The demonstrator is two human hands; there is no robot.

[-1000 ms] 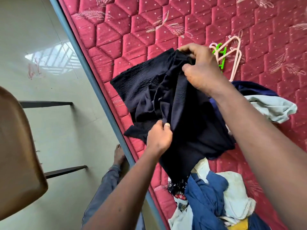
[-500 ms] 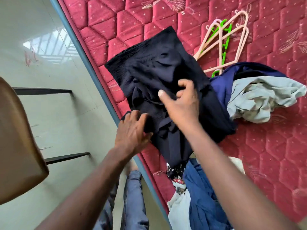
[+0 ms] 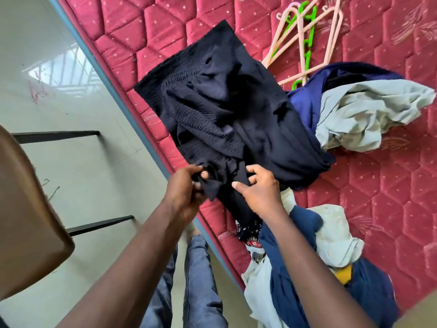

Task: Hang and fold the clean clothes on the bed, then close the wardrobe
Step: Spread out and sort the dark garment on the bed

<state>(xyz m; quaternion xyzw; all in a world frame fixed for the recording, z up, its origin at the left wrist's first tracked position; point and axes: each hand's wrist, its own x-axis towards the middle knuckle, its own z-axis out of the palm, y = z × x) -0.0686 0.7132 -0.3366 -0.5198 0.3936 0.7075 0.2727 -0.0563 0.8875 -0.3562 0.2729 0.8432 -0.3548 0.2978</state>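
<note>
A dark navy garment (image 3: 222, 107) lies crumpled on the red quilted mattress (image 3: 390, 185), near its left edge. My left hand (image 3: 186, 188) grips a bunched fold at the garment's near edge. My right hand (image 3: 257, 188) pinches the cloth just to the right of it, fingers curled into the fabric. Pink and green hangers (image 3: 305, 36) lie on the mattress behind the garment. A grey-and-blue garment (image 3: 364, 114) is heaped to the right. Another pile of blue, white and yellow clothes (image 3: 314, 256) sits under my right forearm.
A brown chair (image 3: 26, 223) with black legs stands on the pale tiled floor (image 3: 78, 176) to the left of the bed. My jeans-clad legs (image 3: 196, 280) are against the mattress's blue-trimmed edge (image 3: 123, 100).
Both hands came down to the garment's near edge and took hold of it; the right hand had held the top a second ago. The garment now lies flatter on the mattress.
</note>
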